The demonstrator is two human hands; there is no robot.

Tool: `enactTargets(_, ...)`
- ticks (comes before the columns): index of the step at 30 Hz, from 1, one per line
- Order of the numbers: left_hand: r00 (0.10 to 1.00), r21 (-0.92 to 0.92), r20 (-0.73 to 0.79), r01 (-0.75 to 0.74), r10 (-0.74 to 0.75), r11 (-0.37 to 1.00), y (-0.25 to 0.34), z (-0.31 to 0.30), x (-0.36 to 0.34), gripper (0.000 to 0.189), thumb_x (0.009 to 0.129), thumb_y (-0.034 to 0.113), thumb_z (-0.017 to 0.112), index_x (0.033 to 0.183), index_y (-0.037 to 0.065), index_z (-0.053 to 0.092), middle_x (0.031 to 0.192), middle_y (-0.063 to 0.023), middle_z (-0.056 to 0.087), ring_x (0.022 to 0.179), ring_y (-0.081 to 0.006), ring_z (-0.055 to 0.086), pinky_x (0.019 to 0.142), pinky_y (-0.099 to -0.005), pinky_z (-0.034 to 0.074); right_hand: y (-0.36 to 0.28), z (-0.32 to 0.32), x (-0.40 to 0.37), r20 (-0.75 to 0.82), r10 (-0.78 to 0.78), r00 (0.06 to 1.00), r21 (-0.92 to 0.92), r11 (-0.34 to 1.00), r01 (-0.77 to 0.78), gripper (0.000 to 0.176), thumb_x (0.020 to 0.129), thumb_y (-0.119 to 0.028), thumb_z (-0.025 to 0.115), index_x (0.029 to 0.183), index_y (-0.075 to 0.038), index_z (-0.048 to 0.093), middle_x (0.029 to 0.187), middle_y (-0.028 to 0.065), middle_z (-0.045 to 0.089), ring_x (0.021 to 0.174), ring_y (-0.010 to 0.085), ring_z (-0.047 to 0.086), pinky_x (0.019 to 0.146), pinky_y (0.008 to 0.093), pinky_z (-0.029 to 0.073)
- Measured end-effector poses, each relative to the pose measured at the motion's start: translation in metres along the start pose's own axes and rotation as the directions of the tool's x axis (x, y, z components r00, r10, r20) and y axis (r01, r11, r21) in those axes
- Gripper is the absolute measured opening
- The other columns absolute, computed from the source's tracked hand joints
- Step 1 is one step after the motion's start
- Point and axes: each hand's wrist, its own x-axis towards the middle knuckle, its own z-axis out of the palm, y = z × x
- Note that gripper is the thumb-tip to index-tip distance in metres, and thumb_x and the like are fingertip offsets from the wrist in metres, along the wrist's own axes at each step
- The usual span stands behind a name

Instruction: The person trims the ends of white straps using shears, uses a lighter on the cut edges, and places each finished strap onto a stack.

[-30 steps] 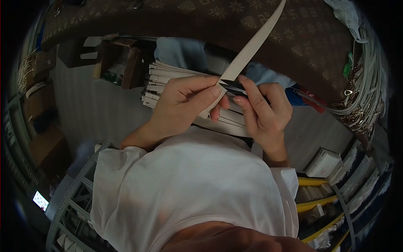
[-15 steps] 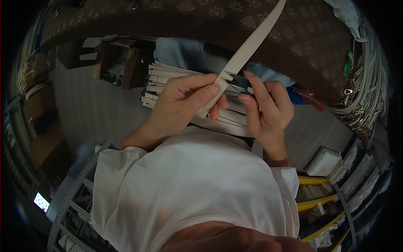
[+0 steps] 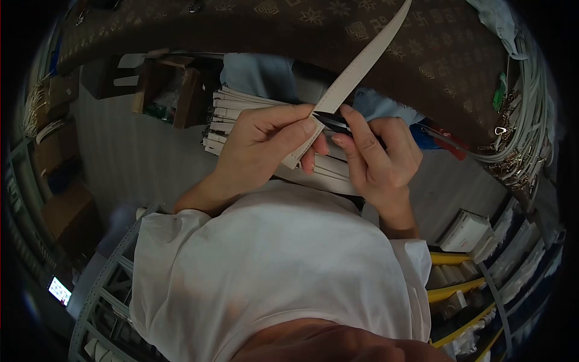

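Pinched between the thumb and fingers of my left hand (image 3: 274,134) is a cream strap (image 3: 356,71) with stitching along its edges. One end of it pokes out below my thumb, and its long part runs up and right over the patterned cloth. My right hand (image 3: 383,148) is closed around small dark snips (image 3: 333,122) with pointed blades. Their tips meet the strap's edge just above my left thumb; whether they cut a thread there is too small to tell. Below both hands, a bundle of similar cream straps (image 3: 232,111) lies across my lap.
A brown patterned cloth (image 3: 289,33) covers the surface ahead. Light cords with metal clasps (image 3: 518,160) hang at the right. An open cardboard box (image 3: 188,96) stands at left on the floor. Metal shelving (image 3: 111,265) and yellow-edged shelves (image 3: 458,292) flank me.
My right hand has shifted slightly left, bringing the snips' tips in to the strap's edge, and the blades look closer together. My left hand and the strap have hardly moved.
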Motion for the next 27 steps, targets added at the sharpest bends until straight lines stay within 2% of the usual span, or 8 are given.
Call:
enactTargets(8, 1.0, -0.014, 0.008, 0.02, -0.02, 1.0, 0.0007, 0.0004, 0.001, 0.022, 0.088, 0.007, 0.042, 0.1, -0.007, 0.055, 0.074, -0.0074, 0.059, 0.058, -0.0096, 0.053, 0.055, -0.0208, 0.045, 0.0008, 0.0, -0.0001, -0.018, -0.021, 1.0, -0.014, 1.0, 0.021, 0.036, 0.064, -0.021, 0.07, 0.098, -0.009, 0.063, 0.06, 0.0011, 0.04, 0.049, 0.0139, 0.039, 0.039, 0.0249, 0.031)
enactTargets(11, 1.0, -0.017, 0.007, 0.025, -0.025, 1.0, 0.0003, 0.0005, 0.0014, 0.022, 0.088, 0.007, 0.042, 0.1, -0.007, 0.055, 0.074, -0.0074, 0.059, 0.058, -0.0096, 0.053, 0.055, -0.0208, 0.045, -0.0015, -0.003, 0.0016, 0.027, 0.02, 0.999, -0.021, 1.0, -0.02, 0.033, 0.062, -0.016, 0.071, 0.093, -0.006, 0.065, 0.058, 0.0024, 0.042, 0.05, 0.0146, 0.041, 0.044, 0.0261, 0.033)
enactTargets(14, 0.999, -0.015, 0.02, 0.03, -0.029, 0.999, -0.0003, 0.0002, 0.0018, 0.023, 0.088, 0.008, 0.042, 0.101, -0.007, 0.055, 0.075, -0.0073, 0.059, 0.059, -0.0096, 0.054, 0.055, -0.0208, 0.045, 0.0045, 0.0007, -0.0001, -0.004, -0.038, 0.999, -0.031, 0.999, 0.038, 0.034, 0.064, -0.019, 0.07, 0.095, -0.007, 0.063, 0.06, 0.0015, 0.04, 0.048, 0.0141, 0.04, 0.039, 0.0248, 0.032)
enactTargets(19, 0.999, -0.006, 0.016, 0.038, -0.038, 0.999, 0.0019, 0.0011, 0.0015, 0.023, 0.088, 0.008, 0.042, 0.101, -0.006, 0.055, 0.076, -0.0069, 0.058, 0.059, -0.0095, 0.054, 0.056, -0.0207, 0.045, 0.0031, -0.0024, 0.0013, -0.061, 0.254, 0.965, 0.141, 0.96, -0.244, 0.031, 0.065, -0.018, 0.07, 0.091, -0.003, 0.063, 0.06, 0.0035, 0.043, 0.049, 0.0163, 0.041, 0.041, 0.0264, 0.034)
enactTargets(20, 0.999, -0.007, 0.017, 0.039, -0.039, 0.999, 0.0015, 0.0014, 0.0016, 0.023, 0.088, 0.008, 0.042, 0.101, -0.006, 0.055, 0.076, -0.0069, 0.058, 0.059, -0.0095, 0.054, 0.056, -0.0207, 0.045, 0.0036, -0.0023, 0.0013, -0.061, 0.255, 0.965, 0.14, 0.959, -0.244, 0.031, 0.065, -0.018, 0.07, 0.091, -0.003, 0.063, 0.06, 0.0035, 0.043, 0.049, 0.0163, 0.041, 0.041, 0.0264, 0.034)
enactTargets(22, 1.0, -0.01, 0.006, 0.004, -0.004, 1.0, -0.0001, 0.0021, 0.0023, 0.023, 0.088, 0.007, 0.042, 0.104, -0.006, 0.054, 0.075, -0.007, 0.058, 0.059, -0.0093, 0.054, 0.056, -0.0202, 0.045, 0.0051, -0.0019, 0.0009, -0.04, 0.128, 0.991, 0.099, 0.987, -0.124, 0.032, 0.065, -0.018, 0.07, 0.092, -0.004, 0.063, 0.06, 0.0035, 0.043, 0.05, 0.0163, 0.042, 0.042, 0.0268, 0.034)
enactTargets(25, 0.999, 0.054, 0.014, -0.037, 0.037, 0.998, -0.0012, 0.0017, 0.0021, 0.031, 0.087, 0.005, 0.039, 0.114, -0.006, 0.048, 0.075, -0.0111, 0.057, 0.057, -0.0111, 0.053, 0.053, -0.0225, 0.048, 0.0037, -0.0013, 0.0017, -0.006, 0.082, 0.997, 0.091, 0.992, -0.082, 0.033, 0.064, -0.018, 0.07, 0.094, -0.005, 0.063, 0.06, 0.0034, 0.043, 0.051, 0.0159, 0.042, 0.042, 0.0268, 0.034)
enactTargets(27, 1.0, 0.025, 0.006, -0.024, 0.024, 0.999, -0.0009, 0.0016, 0.001, 0.029, 0.087, 0.005, 0.041, 0.112, -0.006, 0.049, 0.076, -0.0094, 0.058, 0.058, -0.0102, 0.054, 0.054, -0.0213, 0.047, 0.0032, -0.0009, 0.0028, -0.005, 0.078, 0.997, 0.085, 0.993, -0.077, 0.034, 0.064, -0.018, 0.07, 0.095, -0.005, 0.063, 0.06, 0.0033, 0.043, 0.051, 0.0158, 0.042, 0.042, 0.0268, 0.034)
